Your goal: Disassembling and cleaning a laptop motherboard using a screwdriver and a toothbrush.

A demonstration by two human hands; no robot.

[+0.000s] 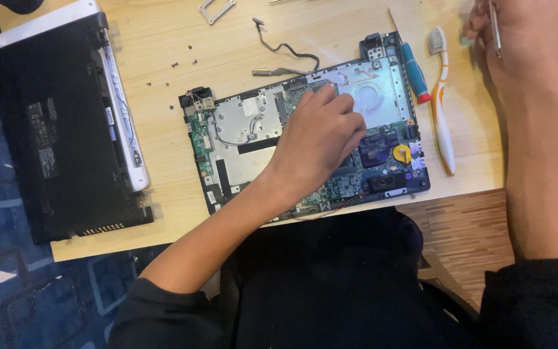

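We see the laptop base [305,139] lying open on the surface [163,39], cover [59,123] set aside, loose screws [185,61] nearby. Left hand [318,139] rests curled on its board [350,181], holding nothing visible; right hand [518,32] grips a thin tool [495,29]. Board not yet removed.

left hand [321,132]: fingers curled, palm down | right hand [518,32]: raised, pinching

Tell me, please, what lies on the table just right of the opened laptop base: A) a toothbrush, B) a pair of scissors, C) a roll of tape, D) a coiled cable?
A: a white and orange toothbrush lies on the table beside the laptop base, next to a blue-handled screwdriver.
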